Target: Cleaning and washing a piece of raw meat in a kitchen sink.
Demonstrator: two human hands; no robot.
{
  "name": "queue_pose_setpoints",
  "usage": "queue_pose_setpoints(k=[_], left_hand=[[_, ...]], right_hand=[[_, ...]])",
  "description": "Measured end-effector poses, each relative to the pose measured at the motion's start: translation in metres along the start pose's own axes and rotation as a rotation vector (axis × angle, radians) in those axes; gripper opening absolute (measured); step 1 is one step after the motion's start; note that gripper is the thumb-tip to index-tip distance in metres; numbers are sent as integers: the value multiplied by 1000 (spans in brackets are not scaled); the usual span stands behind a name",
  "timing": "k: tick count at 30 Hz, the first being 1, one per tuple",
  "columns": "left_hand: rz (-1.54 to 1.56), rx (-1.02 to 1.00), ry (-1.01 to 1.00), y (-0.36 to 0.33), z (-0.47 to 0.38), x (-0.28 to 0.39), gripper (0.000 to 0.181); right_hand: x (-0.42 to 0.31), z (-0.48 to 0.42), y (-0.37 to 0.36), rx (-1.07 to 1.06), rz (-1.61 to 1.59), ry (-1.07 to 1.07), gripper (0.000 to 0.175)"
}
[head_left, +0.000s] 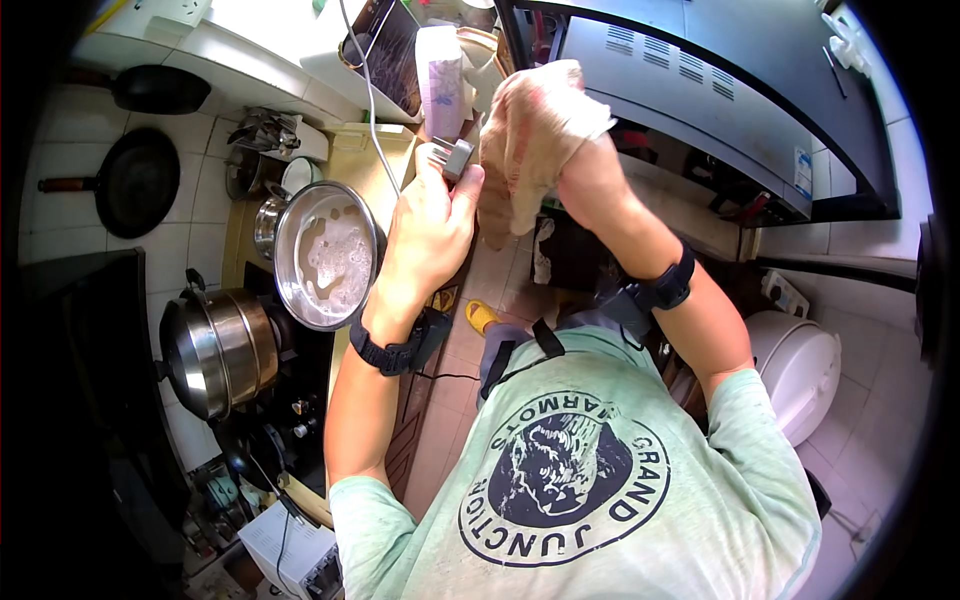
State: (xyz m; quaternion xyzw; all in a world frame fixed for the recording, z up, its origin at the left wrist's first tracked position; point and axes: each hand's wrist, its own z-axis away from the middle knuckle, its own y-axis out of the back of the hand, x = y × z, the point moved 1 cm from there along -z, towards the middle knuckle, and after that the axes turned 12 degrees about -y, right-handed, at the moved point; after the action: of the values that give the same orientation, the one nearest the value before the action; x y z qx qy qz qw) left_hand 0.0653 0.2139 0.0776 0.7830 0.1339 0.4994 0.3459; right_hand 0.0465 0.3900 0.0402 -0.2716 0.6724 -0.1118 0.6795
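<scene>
My left hand (pixel 427 225) grips a grey power plug (pixel 457 159) between thumb and fingers, its metal prongs pointing up and left. A pale cord (pixel 369 97) comes down from the top edge and passes behind this hand. My right hand (pixel 589 184) is bunched in a damp-looking beige cloth (pixel 525 135), which covers most of the fingers and hangs down beside the plug. Left of my left wrist, a stainless steel bowl (pixel 285 292) holds cloudy, foamy water (pixel 341 251) on the counter. A white and lilac package (pixel 439 82) stands just beyond the plug.
A lidded steel pot (pixel 232 352) sits on the stove at left. Two dark frying pans, a larger (pixel 139 184) and a smaller (pixel 161 88), are against the tiled wall. At upper right is a metal appliance (pixel 675 97) in a black frame. A white lidded bin (pixel 795 375) stands at right.
</scene>
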Motion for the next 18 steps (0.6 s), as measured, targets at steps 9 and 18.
queue_pose_setpoints(k=[9, 18], left_hand=[[-503, -104, 15, 2, -8, 21, 17], [-471, 20, -6, -13, -19, 14, 17]], right_hand=[[6, 13, -32, 40, 301, 150, 20], [34, -20, -41, 262, 292, 247, 22]])
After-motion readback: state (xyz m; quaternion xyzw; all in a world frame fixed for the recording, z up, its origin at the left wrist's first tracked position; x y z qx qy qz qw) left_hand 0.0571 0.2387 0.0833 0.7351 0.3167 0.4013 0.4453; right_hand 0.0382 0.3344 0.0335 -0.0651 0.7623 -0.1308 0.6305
